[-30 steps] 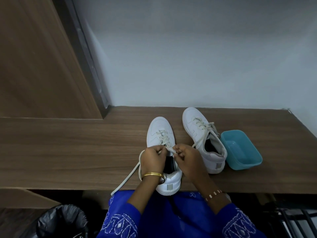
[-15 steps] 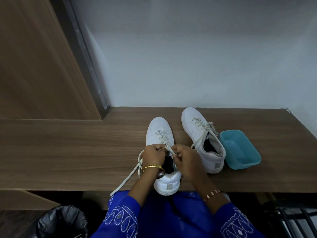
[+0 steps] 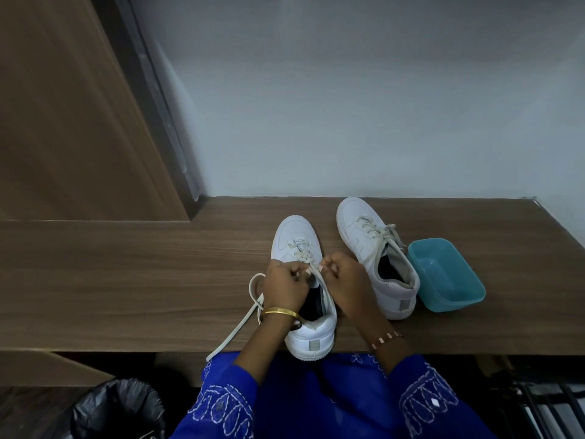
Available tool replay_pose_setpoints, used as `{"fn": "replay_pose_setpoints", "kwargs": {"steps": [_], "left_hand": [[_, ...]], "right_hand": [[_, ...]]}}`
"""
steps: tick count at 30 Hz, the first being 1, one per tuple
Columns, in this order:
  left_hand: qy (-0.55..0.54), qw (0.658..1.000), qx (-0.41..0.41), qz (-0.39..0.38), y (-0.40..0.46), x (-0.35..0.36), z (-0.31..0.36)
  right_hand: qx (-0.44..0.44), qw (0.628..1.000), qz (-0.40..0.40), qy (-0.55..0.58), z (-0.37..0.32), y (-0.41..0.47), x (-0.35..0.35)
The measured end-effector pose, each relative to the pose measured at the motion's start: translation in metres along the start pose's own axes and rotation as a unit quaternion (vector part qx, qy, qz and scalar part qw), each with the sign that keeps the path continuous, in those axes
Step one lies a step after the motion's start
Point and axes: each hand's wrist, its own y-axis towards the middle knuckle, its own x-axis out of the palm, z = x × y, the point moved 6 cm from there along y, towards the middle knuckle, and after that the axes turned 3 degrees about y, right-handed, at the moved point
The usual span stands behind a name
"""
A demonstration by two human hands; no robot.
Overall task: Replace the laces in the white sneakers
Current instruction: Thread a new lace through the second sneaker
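Note:
Two white sneakers stand on the wooden desk (image 3: pixel 126 280), toes pointing to the wall. The near sneaker (image 3: pixel 311 334) sits at the desk's front edge, laced only over its lower eyelets. My left hand (image 3: pixel 285 288) and my right hand (image 3: pixel 345 283) meet over its tongue, each pinching the off-white lace (image 3: pixel 235 327). One long end of that lace loops left of my left wrist and trails off the desk edge. The far sneaker (image 3: pixel 373 251) is laced, its lace ends lying loose.
A teal plastic tub (image 3: pixel 446 274) stands right of the far sneaker, touching its heel side. A wooden panel (image 3: pixel 63 122) rises at the left, a pale wall behind. A black bin bag (image 3: pixel 117 410) sits on the floor at lower left.
Both hands have shifted slightly up the sneaker toward the laced eyelets. The lace loop beside my left wrist has changed little. Both sneakers and the tub stay put.

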Motion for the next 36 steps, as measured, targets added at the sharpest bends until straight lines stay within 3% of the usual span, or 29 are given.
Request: {"fn": "replay_pose_setpoints", "kwargs": {"steps": [5, 8, 11, 13, 15, 18, 20, 22, 24, 28, 33, 36], "left_hand": [[0.049, 0.995, 0.078, 0.029, -0.008, -0.003, 0.004], [0.043, 0.986, 0.127, 0.098, -0.017, -0.012, -0.001], [0.09, 0.974, 0.157, 0.138, -0.018, -0.017, -0.009], [0.099, 0.972, 0.164, 0.139, -0.019, -0.02, -0.01], [0.058, 0.981, 0.15, 0.112, -0.021, -0.019, -0.013], [0.021, 0.985, 0.136, 0.099, -0.023, -0.018, -0.014], [0.058, 0.977, 0.165, 0.125, -0.025, -0.02, -0.011], [0.109, 0.967, 0.174, 0.148, -0.026, -0.022, -0.01], [0.123, 0.966, 0.167, 0.153, -0.026, -0.022, -0.013], [0.144, 0.965, 0.154, 0.155, -0.025, -0.021, -0.017], [0.156, 0.96, 0.144, 0.18, -0.026, -0.023, -0.019], [0.144, 0.964, 0.142, 0.171, -0.025, -0.02, -0.02]], "right_hand": [[0.011, 1.0, -0.018, 0.004, 0.002, 0.005, 0.005], [0.045, 0.992, 0.082, 0.079, 0.013, 0.01, -0.021], [0.13, 0.948, 0.23, 0.176, 0.036, 0.017, -0.074], [0.142, 0.932, 0.278, 0.186, 0.037, 0.019, -0.099], [0.107, 0.939, 0.285, 0.161, 0.025, 0.019, -0.103], [-0.01, 0.972, 0.222, 0.071, -0.007, 0.01, -0.077], [-0.07, 0.992, 0.097, 0.047, -0.016, 0.004, -0.038], [-0.059, 0.998, -0.017, 0.022, -0.012, -0.003, -0.002], [-0.043, 0.999, -0.031, 0.011, -0.009, -0.007, 0.011], [-0.024, 0.999, 0.048, -0.005, -0.009, 0.001, -0.019], [0.021, 0.959, 0.282, -0.036, 0.008, 0.015, -0.109], [-0.016, 0.956, 0.281, -0.084, 0.002, 0.013, -0.115]]}}
